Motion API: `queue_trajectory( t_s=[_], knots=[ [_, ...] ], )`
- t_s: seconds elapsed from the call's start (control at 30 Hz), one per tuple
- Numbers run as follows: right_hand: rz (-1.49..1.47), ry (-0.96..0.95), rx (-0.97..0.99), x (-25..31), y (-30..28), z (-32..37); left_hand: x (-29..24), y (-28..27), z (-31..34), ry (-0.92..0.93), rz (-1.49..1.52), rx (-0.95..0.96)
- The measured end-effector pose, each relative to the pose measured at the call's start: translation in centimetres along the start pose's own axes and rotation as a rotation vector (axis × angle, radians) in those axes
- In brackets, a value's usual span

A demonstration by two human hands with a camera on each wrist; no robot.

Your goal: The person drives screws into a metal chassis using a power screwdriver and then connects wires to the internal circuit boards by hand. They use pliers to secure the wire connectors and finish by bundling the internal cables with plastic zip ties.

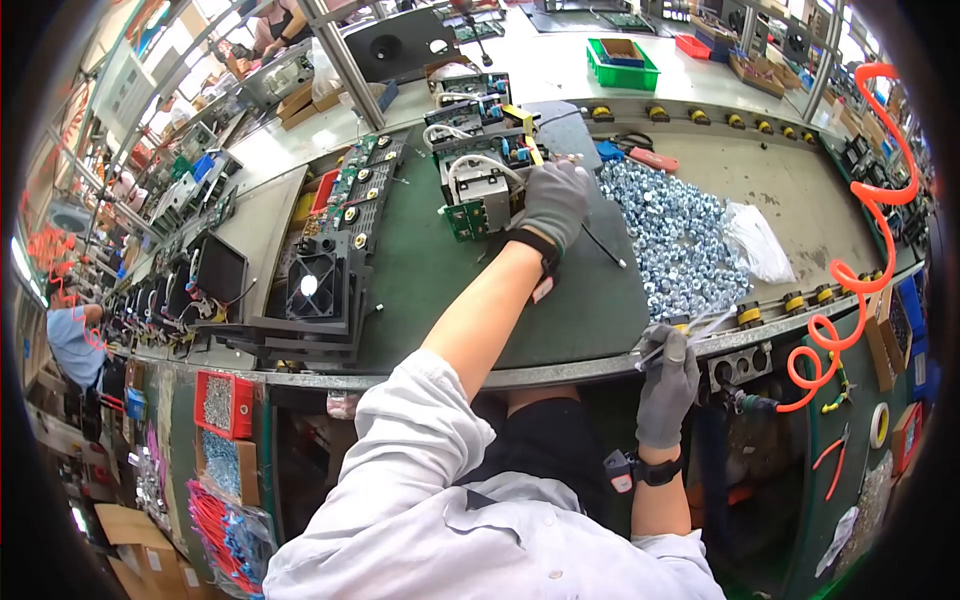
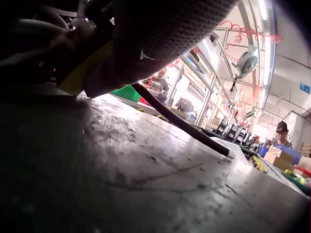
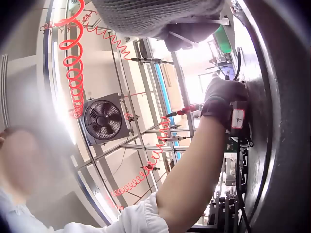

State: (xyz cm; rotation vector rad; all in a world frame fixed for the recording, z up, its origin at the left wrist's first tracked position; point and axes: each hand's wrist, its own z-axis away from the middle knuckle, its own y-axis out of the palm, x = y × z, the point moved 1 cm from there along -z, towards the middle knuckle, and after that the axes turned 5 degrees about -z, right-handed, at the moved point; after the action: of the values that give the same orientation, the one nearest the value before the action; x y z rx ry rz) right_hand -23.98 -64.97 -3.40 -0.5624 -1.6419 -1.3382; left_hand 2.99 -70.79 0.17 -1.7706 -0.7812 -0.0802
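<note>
My gloved left hand [image 1: 555,205] is at the right side of a circuit-board assembly [image 1: 480,195] with white wires and a metal cover. A black cable [image 1: 605,247] comes out from beneath this hand, its free end on the green mat; the left wrist view shows the cable [image 2: 180,121] emerging below the gloved fingers. The fingertips are hidden, so I cannot tell what they hold. Over the bench's front edge, my gloved right hand [image 1: 668,390] pinches thin white cable ties [image 1: 705,328]. Those white strips [image 3: 209,21] cross the fingers in the right wrist view.
A heap of shiny screws [image 1: 675,240] lies right of the mat, beside a bundle of white cable ties [image 1: 757,243]. At left stand a black fan housing [image 1: 318,285] and a row of boards [image 1: 365,190]. A coiled red air hose [image 1: 890,220] hangs at right.
</note>
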Motion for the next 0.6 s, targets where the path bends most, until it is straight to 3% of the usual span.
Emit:
queue_trajectory(
  t_s=[0.17, 0.33, 0.37, 0.47, 0.6],
  knots=[
    [-0.022, -0.057, -0.107, -0.4, -1.2, 0.4, 1.2, -4.8, 3.6, -0.050, 0.277, -0.064],
    [-0.047, -0.107, -0.052, -0.7, -0.3, 0.5, 4.9, -9.6, 7.7, -0.091, 0.886, -0.516],
    [-0.050, -0.126, -0.072, -0.5, 0.1, 0.5, 5.6, -10.2, 8.8, -0.102, 0.892, -0.516],
    [-0.020, -0.201, -0.091, 0.7, 1.8, 0.3, 8.2, -9.0, 11.8, -0.292, 1.779, -0.285],
    [0.187, -0.252, -0.060, 3.0, 4.2, -0.4, 9.8, -8.3, 17.1, -0.196, 1.962, -0.211]
  ],
)
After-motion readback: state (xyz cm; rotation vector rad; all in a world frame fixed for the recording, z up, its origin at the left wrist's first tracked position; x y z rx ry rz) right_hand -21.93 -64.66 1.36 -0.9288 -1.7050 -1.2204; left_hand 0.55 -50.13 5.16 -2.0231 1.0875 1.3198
